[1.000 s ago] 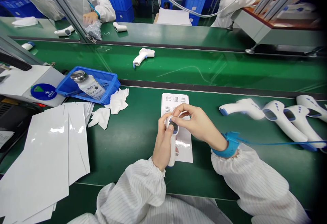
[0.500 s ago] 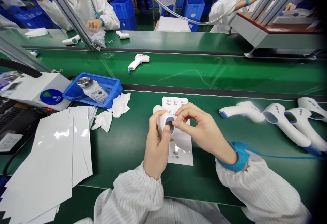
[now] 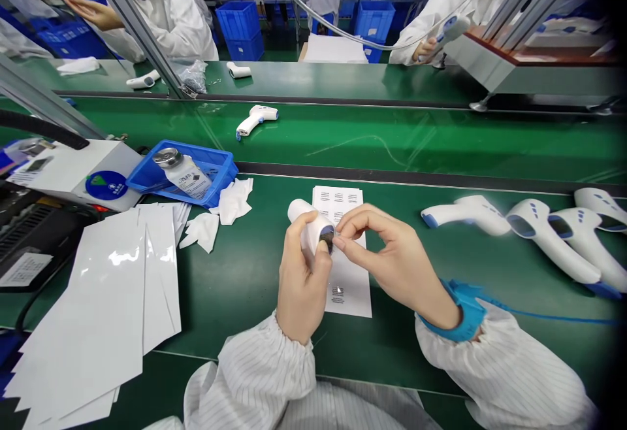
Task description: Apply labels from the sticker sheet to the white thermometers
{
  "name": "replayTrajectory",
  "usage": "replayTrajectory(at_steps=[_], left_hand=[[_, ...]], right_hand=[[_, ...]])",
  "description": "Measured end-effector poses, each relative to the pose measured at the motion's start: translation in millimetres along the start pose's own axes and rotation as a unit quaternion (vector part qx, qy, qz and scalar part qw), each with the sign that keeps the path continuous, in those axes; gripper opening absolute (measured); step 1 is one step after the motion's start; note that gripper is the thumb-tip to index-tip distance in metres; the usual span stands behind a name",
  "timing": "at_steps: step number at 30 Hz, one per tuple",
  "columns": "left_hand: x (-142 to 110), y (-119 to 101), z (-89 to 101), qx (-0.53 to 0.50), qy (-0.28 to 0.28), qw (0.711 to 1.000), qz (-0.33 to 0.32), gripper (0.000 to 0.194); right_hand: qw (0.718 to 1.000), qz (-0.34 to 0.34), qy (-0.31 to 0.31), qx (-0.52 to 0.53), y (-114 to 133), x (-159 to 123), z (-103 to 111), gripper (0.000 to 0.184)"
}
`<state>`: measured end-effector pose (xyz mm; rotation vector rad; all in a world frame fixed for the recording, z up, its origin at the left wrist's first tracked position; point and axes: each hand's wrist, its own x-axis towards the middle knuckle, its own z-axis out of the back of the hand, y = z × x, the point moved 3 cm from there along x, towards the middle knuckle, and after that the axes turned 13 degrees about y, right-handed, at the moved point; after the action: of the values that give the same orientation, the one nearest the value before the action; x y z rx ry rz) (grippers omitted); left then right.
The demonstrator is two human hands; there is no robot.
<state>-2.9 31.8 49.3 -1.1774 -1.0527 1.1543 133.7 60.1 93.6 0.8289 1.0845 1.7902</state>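
Observation:
My left hand (image 3: 301,286) is wrapped round a white handheld infrared thermometer (image 3: 300,212), its dark display end turned toward me. The left thumb presses beside the display. At that display's edge, my right hand (image 3: 399,260) pinches thumb and forefinger together; whatever is between them is too small to make out. A blue wrist strap (image 3: 463,312) circles my right wrist. Beneath both hands lies a white sheet of printed labels (image 3: 350,296), partly covered by them.
Several more thermometers (image 3: 553,244) lie at the right. At left are a blue tray (image 3: 228,172) with a metal-capped bottle (image 3: 189,175), crumpled white wipes (image 3: 235,201) and stacked white sheets (image 3: 108,299). One thermometer (image 3: 257,118) rests on the green belt (image 3: 392,136). Co-workers sit opposite.
The thermometer on the belt has shifted left. Across the table, the left co-worker's hand has left the plastic bag, and the right co-worker now holds a thermometer. My hands have barely moved.

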Motion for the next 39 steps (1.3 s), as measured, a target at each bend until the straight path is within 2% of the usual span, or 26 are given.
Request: replayTrajectory(at_steps=[2, 4, 7, 9, 12, 14, 16, 20, 24, 27, 30, 33, 36, 38, 39], left_hand=[[0.5, -0.1, 0.7, 0.004, -0.005, 1.0, -0.004, 0.034], [1.0, -0.7, 1.3, -0.002, -0.005, 1.0, 0.006, 0.033], [2.2, -1.8, 1.5, -0.064, 0.021, 0.996, 0.055, 0.032], [2.8, -3.0, 0.9, -0.134, 0.056, 0.984, 0.101, 0.034], [2.6, -7.6, -0.5, -0.205, 0.108, 0.963, 0.136, 0.044], [1.6, -12.1, -1.6, -0.19, 0.127, 0.966, 0.119, 0.052], [-0.5, -16.4, -3.2, -0.147, 0.13, 0.977, 0.081, 0.06], [-5.8, -20.0, -8.4, -0.104, 0.121, 0.987, 0.031, 0.066], [-7.1, -19.2, -11.0, -0.113, 0.111, 0.987, 0.026, 0.068], [-6.4, -17.9, -10.0, -0.112, 0.093, 0.989, 0.038, 0.069], [-5.8, -13.7, -10.1, -0.14, 0.098, 0.982, 0.085, 0.071], [-2.5, -11.0, -7.3, -0.21, 0.072, 0.971, 0.083, 0.071], [5.0, -10.4, 1.2, -0.276, 0.054, 0.959, 0.029, 0.086], [10.9, -6.6, 6.9, -0.309, 0.095, 0.946, 0.038, 0.098], [13.7, -3.4, 10.3, -0.304, 0.114, 0.944, 0.049, 0.101]], right_hand=[[0.998, -0.037, 0.033, 0.039, -0.3, -2.2, -4.6, 0.007], [0.994, -0.063, 0.054, 0.068, -1.6, -2.8, -7.8, 0.013], [0.987, -0.067, 0.07, 0.126, -4.7, -0.2, -7.9, 0.019], [0.983, -0.073, 0.059, 0.158, -7.6, 2.0, -4.6, 0.016], [0.993, -0.057, -0.011, 0.101, -9.2, 3.9, 2.6, 0.023], [0.998, -0.028, -0.012, 0.05, -7.4, 4.9, 1.8, 0.036], [0.999, 0.005, 0.008, 0.033, -5.2, 5.9, -2.3, 0.038], [0.997, 0.058, -0.044, 0.031, -1.5, 5.6, -4.7, 0.012], [0.996, 0.046, -0.055, 0.061, -3.7, 5.1, -5.7, 0.003], [0.991, 0.023, -0.03, 0.13, -8.9, 4.7, -9.8, 0.006], [0.982, -0.012, -0.003, 0.186, -13.4, 2.4, -19.4, 0.013], [0.968, -0.071, 0.03, 0.238, -15.4, -2.6, -32.2, 0.035], [0.934, -0.112, 0.134, 0.311, -16.2, -5.1, -43.5, 0.058], [0.913, -0.139, 0.223, 0.31, -21.5, 0.1, -45.5, 0.059], [0.92, -0.153, 0.245, 0.263, -27.1, 7.0, -43.1, 0.054]])
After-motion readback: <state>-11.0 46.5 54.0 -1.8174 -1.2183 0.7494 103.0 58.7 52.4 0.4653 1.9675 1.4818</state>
